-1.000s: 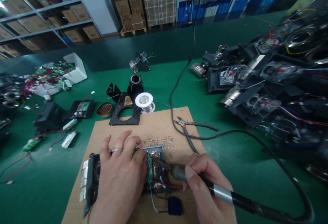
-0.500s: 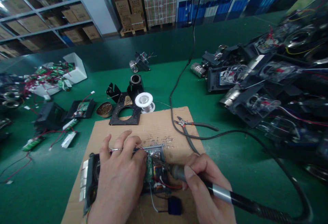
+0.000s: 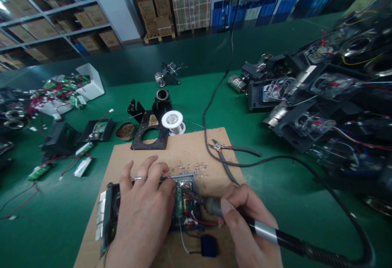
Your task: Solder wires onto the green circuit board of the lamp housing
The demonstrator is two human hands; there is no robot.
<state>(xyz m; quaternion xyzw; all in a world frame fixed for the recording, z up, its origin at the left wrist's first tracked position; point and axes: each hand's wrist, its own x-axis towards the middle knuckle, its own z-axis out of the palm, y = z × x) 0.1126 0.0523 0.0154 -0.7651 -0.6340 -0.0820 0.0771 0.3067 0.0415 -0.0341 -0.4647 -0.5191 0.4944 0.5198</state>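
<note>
My left hand point(image 3: 142, 215), a ring on one finger, lies flat over an opened black device point(image 3: 186, 206) on a cardboard sheet point(image 3: 183, 153), its fingertips pinching thin wires at the small green circuit board point(image 3: 178, 202). My right hand point(image 3: 245, 227) grips a soldering iron point(image 3: 269, 233) like a pen. Its tip rests inside the device next to the board, among red and black wires. A small dark blue part point(image 3: 208, 245) on a wire lies just below the device.
Wire cutters point(image 3: 235, 150) and the iron's black cable point(image 3: 290, 161) lie right of the cardboard. A solder spool point(image 3: 172, 120), black iron stand point(image 3: 150, 131) and brass tip-cleaner tin point(image 3: 125, 130) sit behind it. A heap of black devices point(image 3: 321, 96) fills the right; batteries and boards point(image 3: 61, 92) lie left.
</note>
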